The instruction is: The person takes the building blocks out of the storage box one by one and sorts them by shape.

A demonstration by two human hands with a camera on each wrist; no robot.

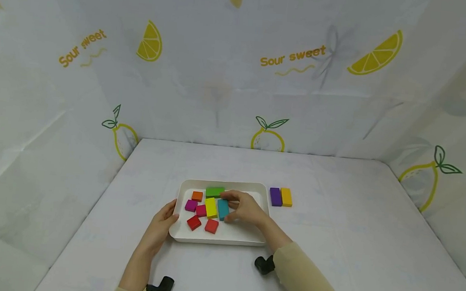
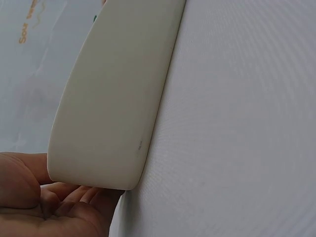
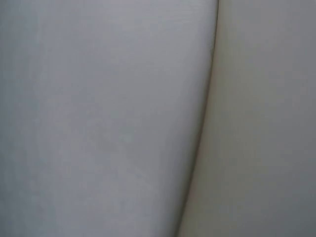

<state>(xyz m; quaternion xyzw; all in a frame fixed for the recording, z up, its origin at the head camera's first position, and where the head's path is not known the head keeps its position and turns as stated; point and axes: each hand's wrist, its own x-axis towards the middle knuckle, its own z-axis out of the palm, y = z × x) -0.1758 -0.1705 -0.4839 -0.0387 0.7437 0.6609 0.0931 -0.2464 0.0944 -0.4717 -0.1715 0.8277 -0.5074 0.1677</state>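
A: What is the right hand (image 1: pixel 244 208) doing?

B: Its fingers and thumb pinch the teal block (image 1: pixel 223 209), which lies in the tray (image 1: pixel 225 239) at lower centre of the head view, just beside the yellow block (image 1: pixel 210 207).

A: And the left hand (image 1: pixel 161 224)?

B: It rests against the tray's left rim with fingers fairly straight, gripping nothing; the left wrist view shows the palm under the tray corner (image 2: pixel 98 163).

A: What else is in the tray?

B: A green block (image 1: pixel 214 192), an orange one (image 1: pixel 197 196), two magenta (image 1: pixel 191 205), two red (image 1: pixel 194 223).

A: Outside it?

B: A purple block (image 1: pixel 275 197) touching an amber block (image 1: pixel 286 197) on the tabletop (image 1: pixel 354 228), right of the tray.
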